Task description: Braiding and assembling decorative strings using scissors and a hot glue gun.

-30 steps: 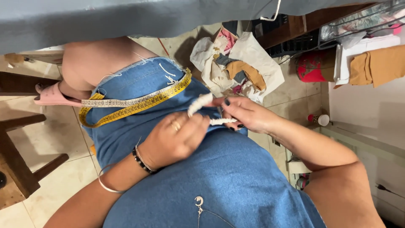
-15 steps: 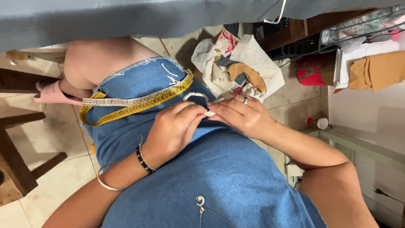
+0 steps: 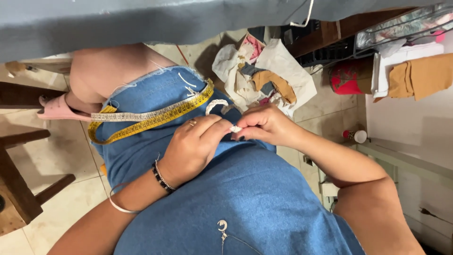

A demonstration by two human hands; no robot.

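Pale floor tiles (image 3: 61, 160) run under our seat, with grey cloth (image 3: 141, 21) hanging across the far edge of the view. At our fingertips, both hands meet over the lap and pinch one small white elastic strip (image 3: 234, 128); the left hand (image 3: 193, 146) closes thumb and forefinger on its near end, and the right hand (image 3: 266, 125) presses its fingertips together on the same spot. From there the strip seems to loop away toward the far side, curling in an arc above the knuckles, though its full run is hard to follow against the denim. We count one ring on the left hand, one black bead bracelet (image 3: 160, 177) and one thin white bangle (image 3: 118, 205) on that wrist. One yellow tape measure (image 3: 151, 118) lies across the blue denim skirt (image 3: 226, 198), its long axis running left to right, doubled back at the left end. Farther off, one heap of fabric scraps (image 3: 264, 75) sits on the floor, and one red container (image 3: 347, 78) stands to its right.
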